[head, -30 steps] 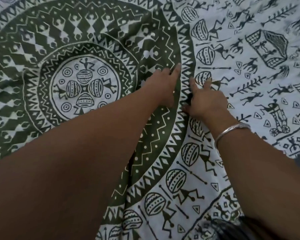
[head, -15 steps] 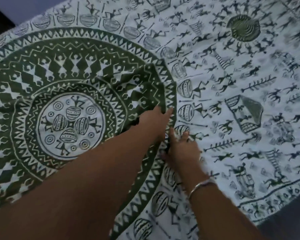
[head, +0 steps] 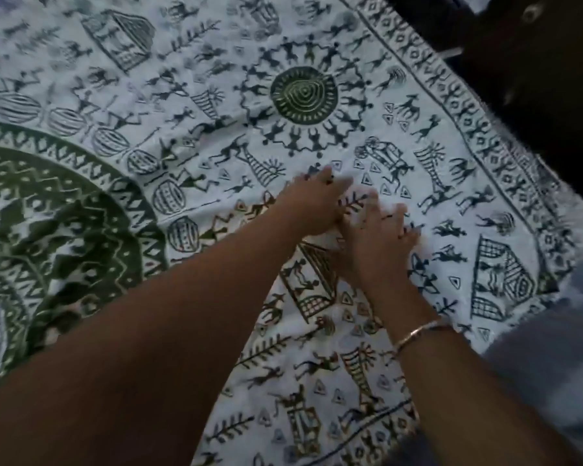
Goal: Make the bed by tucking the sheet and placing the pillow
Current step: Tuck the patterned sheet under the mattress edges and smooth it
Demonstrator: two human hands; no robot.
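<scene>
A white bed sheet (head: 189, 79) printed with dark green figures and a large green medallion at the left covers the bed. My left hand (head: 312, 205) lies flat on the sheet with its fingers stretched toward the far right. Right beside it, my right hand (head: 376, 235) presses on the sheet with spread fingers; a metal bangle circles that wrist. The two hands touch near the thumbs. Both are blurred by motion. No pillow is in view.
The sheet's patterned border (head: 458, 105) runs diagonally along the far right edge of the bed. Beyond it stands dark furniture (head: 519, 62). A bare grey stretch of mattress (head: 549, 358) shows at the lower right, past the sheet's edge.
Both hands have slid to the right across the sheet, from the rim of the green medallion onto the white figured area near the bed's right edge.
</scene>
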